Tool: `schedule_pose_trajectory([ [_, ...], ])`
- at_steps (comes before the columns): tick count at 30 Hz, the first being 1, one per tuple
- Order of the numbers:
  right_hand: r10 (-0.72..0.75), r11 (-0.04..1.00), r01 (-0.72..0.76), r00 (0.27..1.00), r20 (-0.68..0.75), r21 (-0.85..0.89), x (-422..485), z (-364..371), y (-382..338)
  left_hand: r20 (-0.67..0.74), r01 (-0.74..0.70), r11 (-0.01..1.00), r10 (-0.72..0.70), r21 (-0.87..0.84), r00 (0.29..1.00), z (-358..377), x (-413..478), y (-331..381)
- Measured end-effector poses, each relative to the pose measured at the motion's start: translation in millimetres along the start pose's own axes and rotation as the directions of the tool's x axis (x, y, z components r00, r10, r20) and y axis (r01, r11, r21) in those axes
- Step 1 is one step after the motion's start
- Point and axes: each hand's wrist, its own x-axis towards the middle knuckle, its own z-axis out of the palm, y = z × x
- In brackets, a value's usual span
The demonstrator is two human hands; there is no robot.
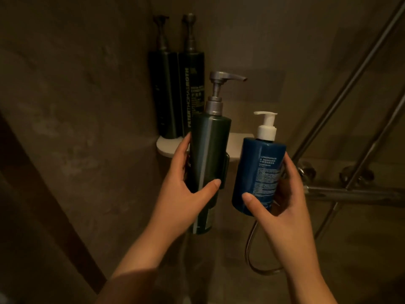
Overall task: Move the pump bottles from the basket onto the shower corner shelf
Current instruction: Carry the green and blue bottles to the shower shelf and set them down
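Observation:
My left hand (186, 189) grips a tall dark green pump bottle (209, 150) with a silver pump, held upright in front of the white corner shelf (237, 145). My right hand (282, 200) grips a shorter blue pump bottle (256, 172) with a white pump, just right of the green one and below the shelf's front edge. Two tall dark pump bottles (177, 91) stand side by side at the back left of the shelf, in the wall corner. The basket is out of view.
Metal shower rails (341, 97) slant up at the right, above a mixer valve bar (350, 191) with two knobs. A shower hose (252, 249) loops down beneath my right hand. Dim tiled walls meet in the corner behind the shelf.

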Motion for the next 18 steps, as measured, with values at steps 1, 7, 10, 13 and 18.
schedule_pose_trajectory([
  [1, -0.002, 1.0, 0.002, 1.0, 0.008, 0.01, 9.3, -1.1, -0.2, -0.014, -0.001, 1.0, 0.001, 0.004, 1.0, 2.5, 7.4, 2.7],
  [7, 0.013, 0.999, -0.014, 1.0, 0.021, 0.033, 63.2, -6.6, 5.4, -0.107, -0.066, 0.996, 0.073, 0.063, 0.992, 9.5, 47.3, 20.1],
  [10, 0.011, 0.998, -0.013, 0.999, 0.036, 0.066, 82.2, -3.0, 13.0, -0.138, -0.088, 0.992, 0.099, 0.085, 0.985, 12.1, 60.0, 26.2],
  [13, -0.007, 0.997, 0.002, 0.999, 0.053, 0.081, 94.6, 2.6, 26.3, -0.174, -0.1, 0.992, 0.113, 0.082, 0.978, 17.2, 68.8, 25.2],
  [18, -0.02, 0.998, 0.013, 0.995, 0.094, 0.066, 111.1, 7.0, 41.8, -0.231, -0.128, 0.988, 0.144, 0.084, 0.962, 27.1, 83.3, 21.1],
])
